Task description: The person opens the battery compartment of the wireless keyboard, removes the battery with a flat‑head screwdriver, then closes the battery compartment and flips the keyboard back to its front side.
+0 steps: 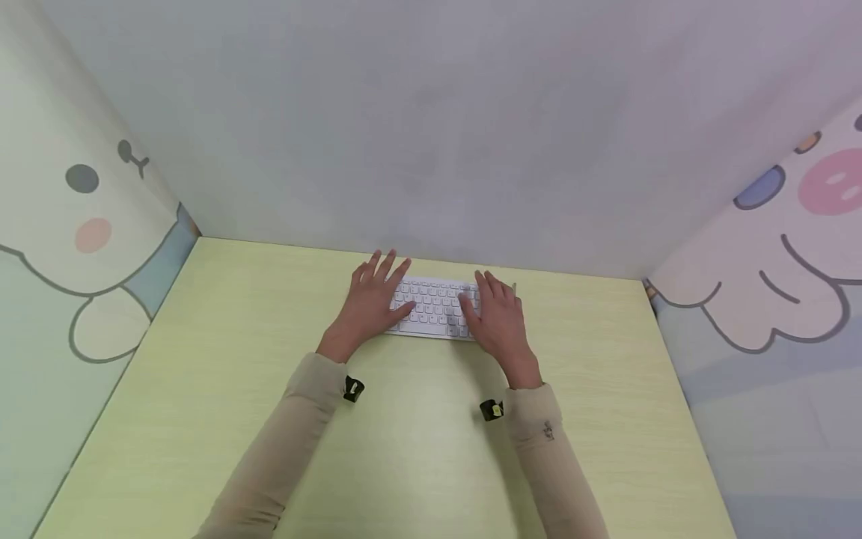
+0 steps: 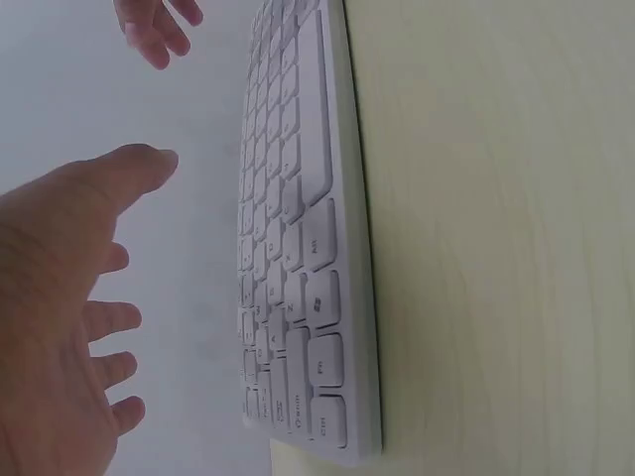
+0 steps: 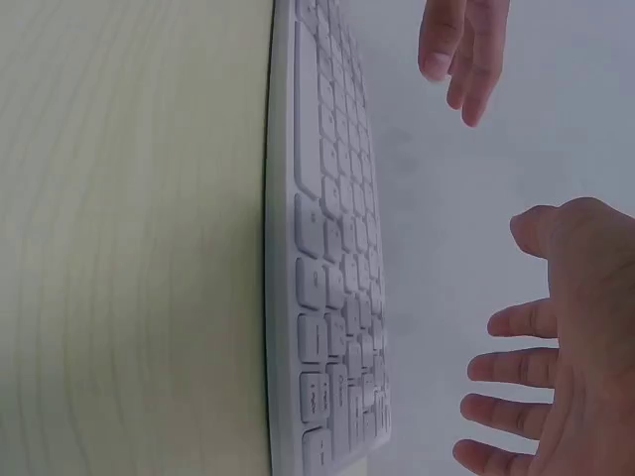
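keyboard (image 1: 436, 308) near far edge of table (image 1: 417, 442)

My sleeves (image 1: 279, 445) are beige, the right one bearing a small dark emblem (image 1: 548, 430). At twelve o'clock lies a white keyboard (image 1: 434, 307) with grey lettering (image 2: 322, 426), on my pale yellow, wood-grained tabletop (image 1: 417, 449); beyond, a greyish wall (image 1: 404, 127). At nine, I see a white cartoon figure (image 1: 47, 217), grey-outlined, with a peach cheek (image 1: 93, 235); at three, a second figure (image 1: 750, 243) has a pink snout (image 1: 835, 182).
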`<state>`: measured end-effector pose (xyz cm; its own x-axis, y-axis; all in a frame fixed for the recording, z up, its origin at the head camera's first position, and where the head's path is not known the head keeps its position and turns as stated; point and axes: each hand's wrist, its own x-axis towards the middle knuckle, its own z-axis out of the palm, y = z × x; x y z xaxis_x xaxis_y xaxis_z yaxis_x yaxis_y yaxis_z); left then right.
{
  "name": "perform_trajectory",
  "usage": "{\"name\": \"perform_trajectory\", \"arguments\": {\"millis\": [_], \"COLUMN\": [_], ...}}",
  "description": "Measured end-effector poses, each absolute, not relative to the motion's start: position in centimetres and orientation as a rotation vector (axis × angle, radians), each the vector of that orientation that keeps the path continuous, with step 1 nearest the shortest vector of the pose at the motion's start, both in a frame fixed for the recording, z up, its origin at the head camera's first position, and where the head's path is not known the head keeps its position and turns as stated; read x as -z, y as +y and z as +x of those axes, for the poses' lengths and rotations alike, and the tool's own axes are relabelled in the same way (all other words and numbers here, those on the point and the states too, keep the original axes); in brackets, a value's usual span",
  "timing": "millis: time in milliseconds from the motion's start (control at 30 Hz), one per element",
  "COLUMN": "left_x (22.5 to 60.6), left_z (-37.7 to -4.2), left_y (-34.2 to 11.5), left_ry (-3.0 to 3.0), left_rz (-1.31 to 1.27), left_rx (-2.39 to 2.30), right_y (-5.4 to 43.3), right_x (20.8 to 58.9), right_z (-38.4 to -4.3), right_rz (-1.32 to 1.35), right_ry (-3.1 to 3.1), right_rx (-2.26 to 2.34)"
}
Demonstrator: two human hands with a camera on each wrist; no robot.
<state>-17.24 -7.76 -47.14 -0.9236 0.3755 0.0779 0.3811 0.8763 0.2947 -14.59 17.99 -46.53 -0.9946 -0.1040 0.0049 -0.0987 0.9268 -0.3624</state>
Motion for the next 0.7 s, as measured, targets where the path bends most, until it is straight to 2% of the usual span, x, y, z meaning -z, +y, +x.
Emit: {"name": "perform_trajectory", "arguments": {"millis": [300, 700], "left_x": [48.1, 49.3], "left_z": [-17.9, -17.5], "left_y": [-5.5, -0.6], "left_ry": [-3.061, -3.071], "left_rz": [-0.760, -0.882], "left_rx": [0.564, 0.549], "right_y": [21.4, 23.5], "right_x": [47.8, 49.5], "right_z": [-13.9, -13.7], "right_rz": [0.081, 0.224], "right_ry": [3.044, 3.104], "right_rx": [0.745, 0.820]}}
